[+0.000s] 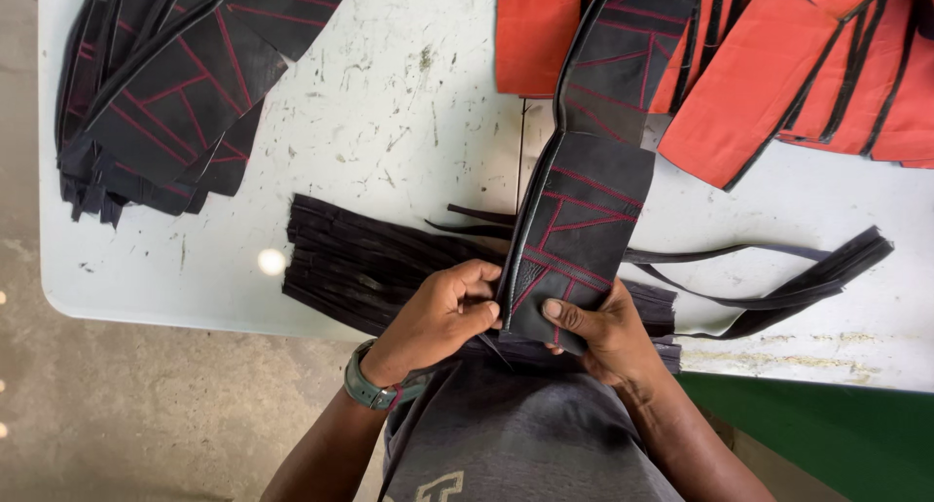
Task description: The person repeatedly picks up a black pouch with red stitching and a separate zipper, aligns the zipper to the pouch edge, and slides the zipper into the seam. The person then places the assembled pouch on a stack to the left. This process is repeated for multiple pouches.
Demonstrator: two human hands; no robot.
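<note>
Head view: you hold a long black panel (584,210) with red stitched lines, its near end at about 6 o'clock over the table (389,142) edge, just in front of your body. Your left hand (443,312) is closed on its left piped edge, thumb on top. Your right hand (598,332) cups the bottom end from beneath, thumb pressed flat on the face.

It looks light, limp and fairly grippy, like padded faux leather; it bends where unsupported, so the corded edge is likely the firmest place to pinch.

Its long axis runs from 6 o'clock toward 1 o'clock, the far end lying over the orange pieces (759,64). Black strips (370,264) lie beneath your hands; a stack of black panels (165,93) sits at 10 o'clock.
</note>
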